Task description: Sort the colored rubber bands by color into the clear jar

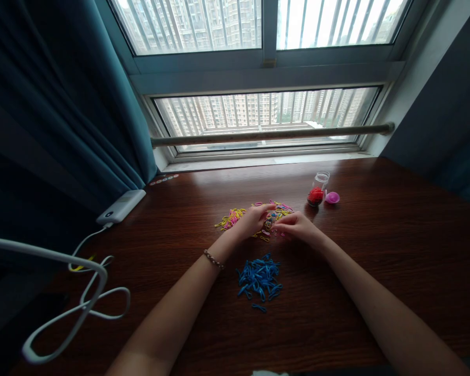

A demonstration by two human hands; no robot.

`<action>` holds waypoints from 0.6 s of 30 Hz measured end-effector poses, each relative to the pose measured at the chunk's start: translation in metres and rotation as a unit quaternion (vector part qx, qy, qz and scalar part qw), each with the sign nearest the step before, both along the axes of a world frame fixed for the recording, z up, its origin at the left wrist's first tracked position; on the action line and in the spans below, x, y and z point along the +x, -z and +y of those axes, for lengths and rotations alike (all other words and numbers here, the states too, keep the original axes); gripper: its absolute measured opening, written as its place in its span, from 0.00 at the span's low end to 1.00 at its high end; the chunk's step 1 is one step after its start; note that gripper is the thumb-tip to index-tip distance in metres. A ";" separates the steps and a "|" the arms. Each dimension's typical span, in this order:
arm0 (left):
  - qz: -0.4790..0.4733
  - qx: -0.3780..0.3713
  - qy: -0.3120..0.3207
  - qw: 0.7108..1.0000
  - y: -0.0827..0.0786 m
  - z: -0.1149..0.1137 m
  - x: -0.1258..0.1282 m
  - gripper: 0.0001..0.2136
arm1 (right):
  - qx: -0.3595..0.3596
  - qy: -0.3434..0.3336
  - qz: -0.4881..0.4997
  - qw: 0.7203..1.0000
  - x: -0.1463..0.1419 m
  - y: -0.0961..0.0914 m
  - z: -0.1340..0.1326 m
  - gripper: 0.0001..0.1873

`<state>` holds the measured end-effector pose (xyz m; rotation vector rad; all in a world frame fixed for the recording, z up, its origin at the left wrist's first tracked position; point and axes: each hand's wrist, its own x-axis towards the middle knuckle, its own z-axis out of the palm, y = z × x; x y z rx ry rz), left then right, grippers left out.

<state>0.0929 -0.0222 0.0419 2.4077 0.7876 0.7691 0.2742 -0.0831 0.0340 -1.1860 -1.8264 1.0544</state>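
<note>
My left hand (253,220), with a beaded bracelet (213,259) at its wrist, reaches over a pile of small pink and yellow looped pieces (232,218), shaped like clips or pins. Its fingers are stretched out and slightly bent above the pile. Facing it from the right, my right hand (297,227) has its thumb and fingertips drawn together at the pile's edge. Whatever lies between those fingertips is too small to make out. Nearer to me, between my forearms, is a separate heap of blue looped pieces (259,278).
Behind my right hand stands a clear jar (320,180) holding red pieces (315,196), a pink lid (332,197) beside it. A white device (121,206) with a white cable (97,266) lies at the left by the curtain (74,94). The wooden table (395,250) meets a window.
</note>
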 end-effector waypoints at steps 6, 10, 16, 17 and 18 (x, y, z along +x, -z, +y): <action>0.075 0.024 0.023 0.997 0.012 0.003 -0.006 0.16 | 0.204 0.189 -0.200 0.939 0.013 0.025 0.021 0.17; 0.081 0.034 -0.003 0.996 0.011 0.007 -0.012 0.13 | 0.196 0.251 -0.248 0.915 0.016 0.028 0.023 0.15; 0.079 0.068 -0.021 0.994 0.014 0.009 -0.012 0.10 | 0.209 0.312 -0.208 0.903 0.021 0.025 0.019 0.14; 0.076 0.079 -0.023 0.994 0.015 0.008 -0.011 0.09 | 0.215 0.308 -0.210 0.903 0.021 0.026 0.019 0.15; 0.071 0.089 -0.021 0.993 0.015 0.008 -0.010 0.10 | 0.218 0.299 -0.214 0.904 0.022 0.026 0.019 0.16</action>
